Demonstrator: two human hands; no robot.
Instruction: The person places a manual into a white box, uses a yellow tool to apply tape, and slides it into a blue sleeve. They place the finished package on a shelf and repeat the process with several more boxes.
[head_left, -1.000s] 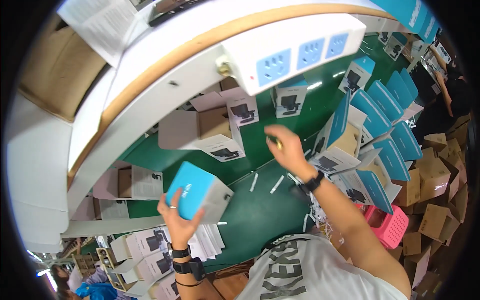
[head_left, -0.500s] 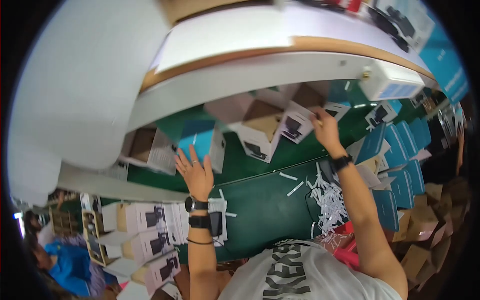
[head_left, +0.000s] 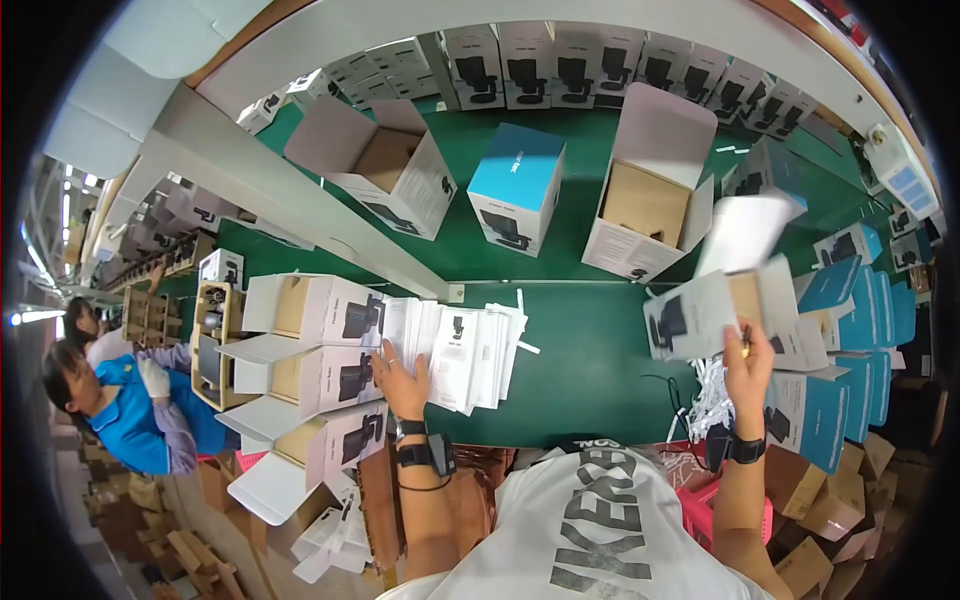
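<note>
My right hand (head_left: 750,375) grips the edge of an open white box (head_left: 690,318) printed with a dark office chair; its flap stands up, smeared by motion. My left hand (head_left: 402,385) is open, fingers a little apart, between the row of open white boxes (head_left: 355,375) and a spread stack of printed leaflets (head_left: 465,345). Whether its fingertips touch the nearest box is hard to tell. Beyond, on the green table (head_left: 580,380), stand a closed blue-topped box (head_left: 515,190) and two open boxes, one on the left (head_left: 385,165) and one on the right (head_left: 645,215).
Blue-lidded boxes (head_left: 840,390) crowd the right side, beside shredded paper strips (head_left: 708,395). A grey post (head_left: 320,200) slants across the left. Chair-printed boxes (head_left: 575,65) line the back. A person in blue (head_left: 145,400) works at far left. Cartons (head_left: 840,500) lie lower right.
The view has shifted, showing more of the back. My right hand has come nearer with an open box. My left hand has left the blue-topped box and lowered beside the leaflets.
</note>
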